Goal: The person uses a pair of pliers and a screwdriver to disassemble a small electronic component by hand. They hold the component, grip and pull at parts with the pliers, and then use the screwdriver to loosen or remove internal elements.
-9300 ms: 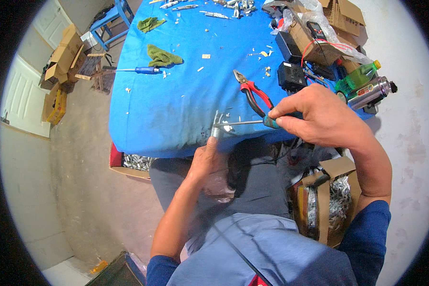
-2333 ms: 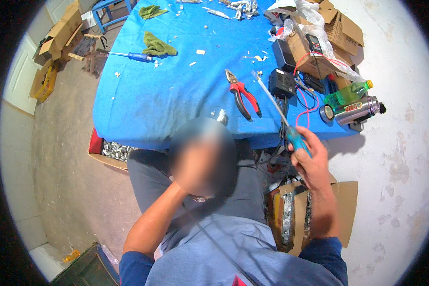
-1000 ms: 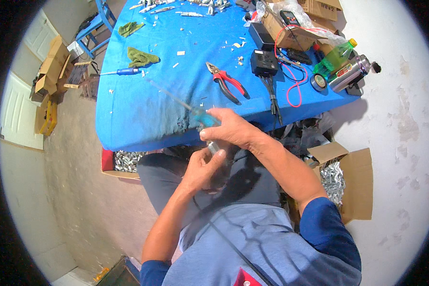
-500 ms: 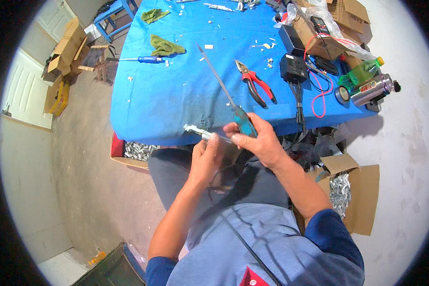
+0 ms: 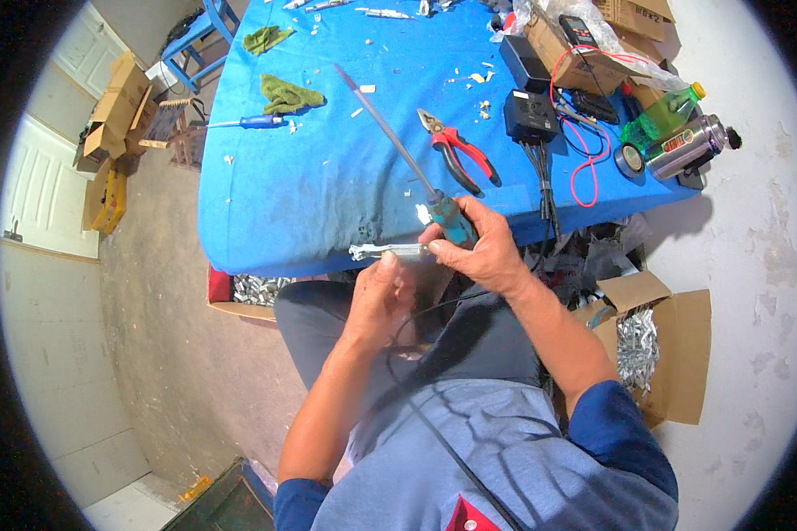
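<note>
My left hand [image 5: 376, 296] is closed on a small silvery metal piece [image 5: 405, 250] with a jagged white end, held level at the table's front edge. The fingers of my right hand [image 5: 489, 254] are wrapped round the teal-and-black handle of a screwdriver [image 5: 452, 221], whose long shaft slants up and left over the cloth. My right thumb and forefinger also meet the right end of the metal piece. Just left of the handle shows a white fragment [image 5: 423, 214]. Beyond my right hand lie red-and-black pliers [image 5: 459, 150], jaws toward the far left.
Blue cloth [image 5: 266, 186] covers the table, with green rags [image 5: 290, 94], a blue-handled screwdriver [image 5: 261, 121] and white scraps on it. At right stand a black power box [image 5: 530, 115] with cables, a green bottle [image 5: 664, 115] and a steel flask [image 5: 686, 149]. Boxes of metal pieces [image 5: 636, 350] flank my legs.
The metal piece has turned from slanting to nearly level, its right end now at my right fingertips. A white fragment now shows beside the screwdriver handle. The whole view has shifted slightly.
</note>
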Demonstrator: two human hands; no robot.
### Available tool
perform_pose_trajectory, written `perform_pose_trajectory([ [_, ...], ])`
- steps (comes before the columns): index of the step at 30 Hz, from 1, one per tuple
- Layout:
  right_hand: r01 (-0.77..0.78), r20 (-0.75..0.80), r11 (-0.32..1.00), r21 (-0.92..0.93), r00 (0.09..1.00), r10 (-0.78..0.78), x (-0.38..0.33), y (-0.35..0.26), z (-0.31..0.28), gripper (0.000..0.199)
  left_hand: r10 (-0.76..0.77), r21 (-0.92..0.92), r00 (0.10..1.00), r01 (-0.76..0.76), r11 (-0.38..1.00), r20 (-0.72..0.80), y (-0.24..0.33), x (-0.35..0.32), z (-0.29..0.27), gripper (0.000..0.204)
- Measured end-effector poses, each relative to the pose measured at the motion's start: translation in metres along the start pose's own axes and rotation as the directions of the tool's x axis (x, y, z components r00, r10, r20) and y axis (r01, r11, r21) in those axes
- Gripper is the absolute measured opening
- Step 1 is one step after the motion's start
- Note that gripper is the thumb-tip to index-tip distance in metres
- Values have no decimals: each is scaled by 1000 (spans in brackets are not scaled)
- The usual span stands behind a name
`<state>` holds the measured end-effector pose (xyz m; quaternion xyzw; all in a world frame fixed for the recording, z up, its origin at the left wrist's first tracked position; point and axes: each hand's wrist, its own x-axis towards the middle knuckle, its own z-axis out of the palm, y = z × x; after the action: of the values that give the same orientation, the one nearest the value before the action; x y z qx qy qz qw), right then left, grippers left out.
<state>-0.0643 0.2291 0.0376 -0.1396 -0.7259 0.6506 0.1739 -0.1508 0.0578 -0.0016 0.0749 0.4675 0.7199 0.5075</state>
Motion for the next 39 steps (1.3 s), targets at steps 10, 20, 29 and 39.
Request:
perform_pose_trajectory([
  [10,-80,525,996,-34,847,86,48,-29,-33,31,-20,389,999,7,921,30,33,-9,-21,44],
  [20,-35,491,997,-73,869,67,77,-12,-22,34,24,552,995,-74,831,96,23,-4,-23,44],
  [29,-222,64,952,-210,969,240,-16,-35,-67,41,287,810,939,-15,586,-191,15,15,-31,45],
  [39,-190,104,868,-458,959,265,-86,-71,-83,35,360,818,910,-43,573,-204,12,22,-22,46],
])
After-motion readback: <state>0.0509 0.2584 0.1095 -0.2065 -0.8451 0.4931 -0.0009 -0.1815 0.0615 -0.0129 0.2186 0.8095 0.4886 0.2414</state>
